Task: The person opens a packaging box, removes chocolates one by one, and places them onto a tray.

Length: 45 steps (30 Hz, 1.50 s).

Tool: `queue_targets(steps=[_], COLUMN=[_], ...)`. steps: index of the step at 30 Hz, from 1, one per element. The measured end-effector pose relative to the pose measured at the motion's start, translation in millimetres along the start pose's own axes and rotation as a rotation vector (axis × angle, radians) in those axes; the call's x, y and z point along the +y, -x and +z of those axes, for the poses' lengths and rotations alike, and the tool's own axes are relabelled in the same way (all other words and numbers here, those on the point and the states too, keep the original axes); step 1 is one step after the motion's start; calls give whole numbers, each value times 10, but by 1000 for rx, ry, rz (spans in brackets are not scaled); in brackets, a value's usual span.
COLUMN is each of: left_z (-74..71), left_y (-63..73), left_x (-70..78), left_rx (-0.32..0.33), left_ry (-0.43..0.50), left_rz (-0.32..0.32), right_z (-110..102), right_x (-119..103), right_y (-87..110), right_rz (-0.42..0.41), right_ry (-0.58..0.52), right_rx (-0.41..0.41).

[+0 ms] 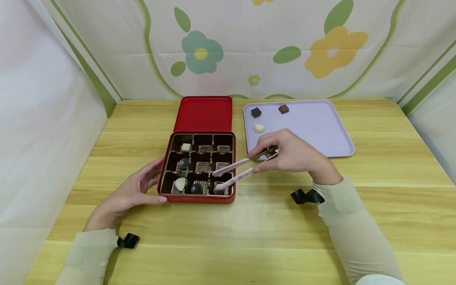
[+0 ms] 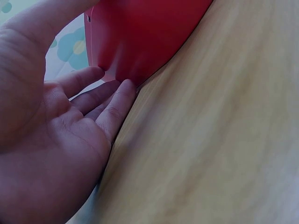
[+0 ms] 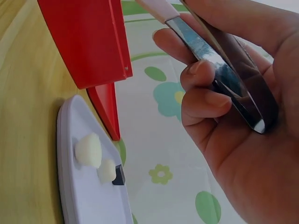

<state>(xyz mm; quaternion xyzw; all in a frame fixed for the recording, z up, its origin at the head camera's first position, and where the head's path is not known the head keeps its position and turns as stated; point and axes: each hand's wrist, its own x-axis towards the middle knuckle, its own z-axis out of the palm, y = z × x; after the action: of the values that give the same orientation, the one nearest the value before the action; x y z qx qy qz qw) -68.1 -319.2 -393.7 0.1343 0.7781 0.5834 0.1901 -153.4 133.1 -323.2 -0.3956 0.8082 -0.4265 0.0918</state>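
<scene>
- Table (image 1: 256, 237): wooden; open room in front, a narrow gap between tray and box.
- Tray (image 1: 310, 134): lilac, low-rimmed, right of box; room on its right half.
- Box (image 1: 199, 199): red, nine compartments, five holding pieces; four appear left to fill.
- Lid (image 1: 206, 114): red, flat behind box.
- Left hand (image 1: 132, 192): fingers extended against box's left side, thumb at front corner.
- Right hand (image 1: 292, 154): grips tongs.
- Tongs (image 1: 233, 167): tips apart, inside the right column; one over the front-right dark ball (image 1: 218, 190).
- Tray pieces: dark (image 1: 256, 112), brown (image 1: 283, 109), two white (image 3: 88, 150); seemingly remaining work.
</scene>
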Motion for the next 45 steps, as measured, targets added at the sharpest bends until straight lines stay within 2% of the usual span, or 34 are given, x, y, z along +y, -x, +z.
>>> queue_targets(steps=[6,13,16,26,37,45], left_z=[-7,-2,-2,2,-7,-10], left_y=[-3,2,0,5,-18,-21], left_x=[3,8,8,11,-11,-12], left_rx=[-6,-2,-2,3,-15,-7], left_ry=[4,0,1,-1,6,2], left_rz=[-8,-7,-2,-7,5,3], right_z=[40,41,35,48,90,159], right_x=[-57,-89,-100,-107,-292,-407], right_y=[-65,-95,-99,-99,-147,-229], right_rz=[53,185,197,163,-14,-55], right_ry=[10,-38,-51,-20,112,179], right_rx=[-6,25,29,15,-3,-48])
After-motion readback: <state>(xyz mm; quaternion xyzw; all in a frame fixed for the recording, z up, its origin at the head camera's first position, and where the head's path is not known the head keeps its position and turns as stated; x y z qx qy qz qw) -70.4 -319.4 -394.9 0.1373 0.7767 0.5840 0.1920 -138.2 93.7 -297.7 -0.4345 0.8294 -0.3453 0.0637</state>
